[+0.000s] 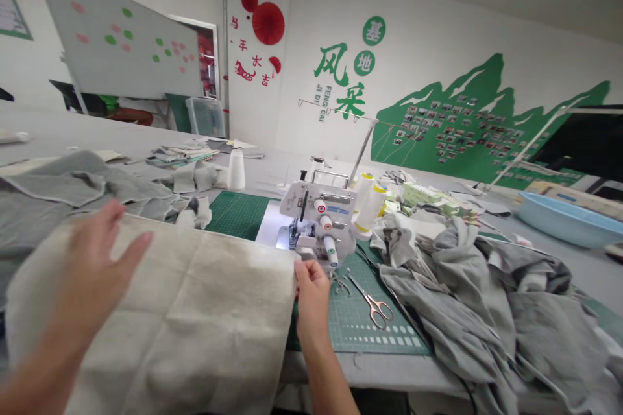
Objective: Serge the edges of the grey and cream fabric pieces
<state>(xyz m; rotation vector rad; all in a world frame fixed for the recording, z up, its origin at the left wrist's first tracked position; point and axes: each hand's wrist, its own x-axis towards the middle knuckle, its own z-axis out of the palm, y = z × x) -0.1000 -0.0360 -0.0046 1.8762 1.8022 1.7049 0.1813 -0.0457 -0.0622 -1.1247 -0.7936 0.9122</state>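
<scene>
A large creased piece of beige fabric [214,311] hangs over the near table edge, its top edge running toward the serger [318,217]. My right hand [312,295] pinches the fabric's upper right corner, just in front of the machine. On the left, my left hand [95,269] is raised over the cloth with fingers apart, blurred by motion; whether it touches the cloth I cannot tell. The serger's lamp lights its needle area and white bed. Scissors with copper-coloured handles [374,305] lie on the green cutting mat [363,331], right of my right hand.
Grey fabric [452,292] is heaped on the right, with more grey cloth [58,181] at left. A white thread cone [236,170] stands behind the mat; yellow-topped cones [372,207] stand beside the machine. A blue basin [569,217] sits far right.
</scene>
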